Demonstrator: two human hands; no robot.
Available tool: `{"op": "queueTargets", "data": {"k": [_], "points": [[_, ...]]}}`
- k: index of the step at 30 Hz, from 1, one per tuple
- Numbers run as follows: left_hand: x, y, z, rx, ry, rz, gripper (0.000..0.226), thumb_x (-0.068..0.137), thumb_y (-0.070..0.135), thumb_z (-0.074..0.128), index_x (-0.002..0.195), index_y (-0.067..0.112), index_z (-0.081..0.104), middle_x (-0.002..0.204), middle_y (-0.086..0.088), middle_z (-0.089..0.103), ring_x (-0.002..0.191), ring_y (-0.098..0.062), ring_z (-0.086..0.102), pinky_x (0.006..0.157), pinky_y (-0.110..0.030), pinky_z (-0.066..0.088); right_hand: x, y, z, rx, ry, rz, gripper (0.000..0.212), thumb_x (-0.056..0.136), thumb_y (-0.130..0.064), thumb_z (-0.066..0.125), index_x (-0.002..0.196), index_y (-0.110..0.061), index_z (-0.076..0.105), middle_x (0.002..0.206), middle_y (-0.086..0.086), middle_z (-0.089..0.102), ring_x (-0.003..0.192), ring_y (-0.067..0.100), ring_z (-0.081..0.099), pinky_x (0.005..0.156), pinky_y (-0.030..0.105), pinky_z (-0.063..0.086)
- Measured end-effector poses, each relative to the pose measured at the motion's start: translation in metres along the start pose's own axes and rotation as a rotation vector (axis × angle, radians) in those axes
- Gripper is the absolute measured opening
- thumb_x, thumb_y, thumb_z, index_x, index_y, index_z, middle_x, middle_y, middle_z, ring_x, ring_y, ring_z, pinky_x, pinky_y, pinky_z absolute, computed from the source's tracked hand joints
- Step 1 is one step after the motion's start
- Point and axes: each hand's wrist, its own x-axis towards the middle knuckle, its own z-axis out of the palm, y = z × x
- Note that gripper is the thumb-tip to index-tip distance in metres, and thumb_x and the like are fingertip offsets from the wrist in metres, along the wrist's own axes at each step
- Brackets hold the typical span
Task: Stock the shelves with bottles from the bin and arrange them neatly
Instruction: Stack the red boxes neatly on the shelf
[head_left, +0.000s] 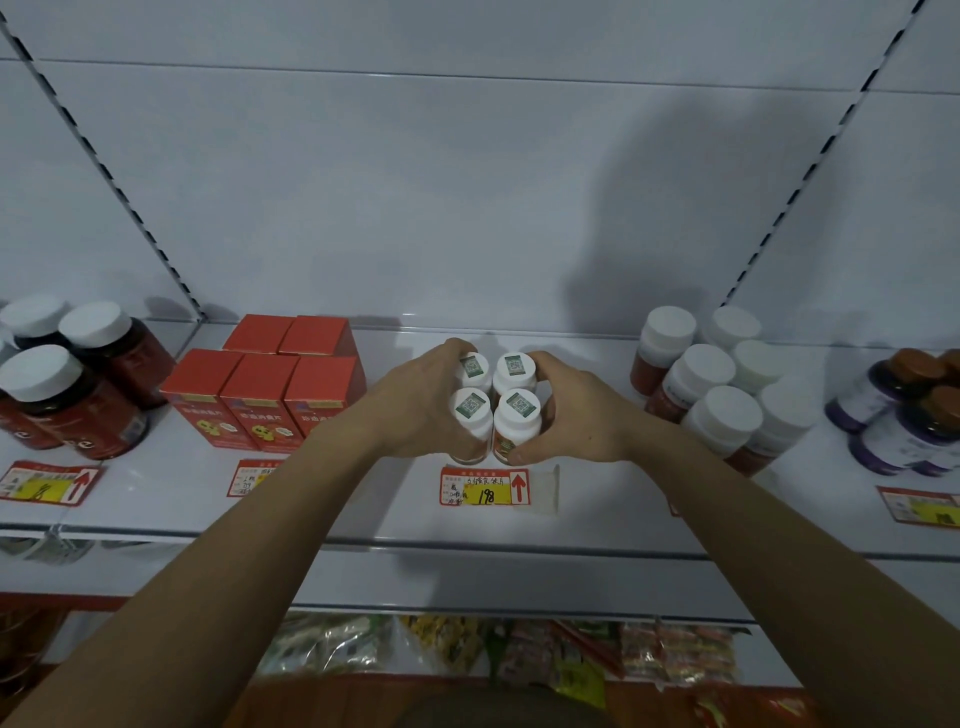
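- Left hand (415, 405) and right hand (576, 415), frame centre: fingers curled, cupping a block of four white-capped bottles (493, 400) from both sides.
- Price tag (485, 486) below the block: handwritten "198".

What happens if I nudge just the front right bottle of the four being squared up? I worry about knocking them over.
The front right bottle looks tall and narrow, so a push near its cap may tip it. Its three neighbours touch it, so they would probably shift too. It seems rigid plastic; the right hand cups it.
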Motion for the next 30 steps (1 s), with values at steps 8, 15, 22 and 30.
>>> {"op": "queueTargets", "data": {"k": [8,15,22,30], "points": [[-0.004,0.005,-0.002,0.025,-0.037,-0.035,0.108,0.059,0.043,0.092,0.146,0.025,0.03,0.132,0.007,0.055,0.113,-0.018,0.058,0.093,-0.036,0.051,-0.004,-0.006,-0.002,-0.007,-0.03,0.02,0.099,0.061,-0.035,0.095,0.142,-0.032,0.038,0.136,-0.011,0.059,0.108,0.018,0.067,0.096,0.048,0.056],[-0.048,0.024,-0.055,0.331,0.008,0.023,0.128,0.067,0.066,0.079,0.16,0.026,0.0,0.167,0.006,0.013,0.133,-0.019,0.046,0.109,-0.034,0.039,-0.022,-0.03,-0.028,-0.242,0.002,0.002,0.139,0.056,-0.062,0.091,0.159,-0.035,0.002,0.167,-0.008,0.013,0.133,0.025,0.049,0.109,0.045,0.046],[-0.097,-0.032,-0.136,0.463,0.063,-0.107,0.104,0.071,0.065,0.074,0.156,0.028,0.026,0.158,0.008,0.033,0.129,-0.017,0.05,0.104,-0.035,0.044,-0.002,-0.096,-0.023,-0.371,-0.08,-0.148,0.116,0.072,-0.055,0.084,0.16,-0.031,0.012,0.166,-0.011,0.021,0.148,0.015,0.029,0.119,0.039,0.032],[-0.116,-0.119,-0.162,0.413,0.054,-0.072,0.112,0.07,0.066,0.076,0.158,0.026,0.02,0.162,0.004,0.029,0.145,-0.016,0.032,0.116,-0.034,0.029,0.053,-0.152,0.036,-0.384,-0.043,-0.179,0.111,0.074,-0.065,0.076,0.16,-0.032,0.014,0.166,-0.01,0.023,0.149,0.011,0.027,0.116,0.031,0.026]]}}
